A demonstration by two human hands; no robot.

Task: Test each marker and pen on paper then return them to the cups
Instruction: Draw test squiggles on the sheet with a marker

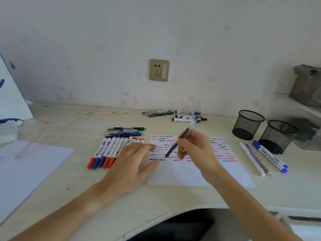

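Right hand pinches a dark-barrelled pen, fingers clamped round its middle, tip on the white paper sheet covered in red, blue and black squiggles. Left hand lies flat, fingers spread, pinning the sheet's left edge to the pale wooden table. Advice: keep the sheet pinned, stroke lightly in the bare patch below the lowest row. Two black mesh cups stand well right, seemingly empty. Motion blur hides the pen's tip; its ink colour is unclear.

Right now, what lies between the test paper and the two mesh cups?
In the head view, pens and blue-capped markers lie on the desk between the paper and the cups.
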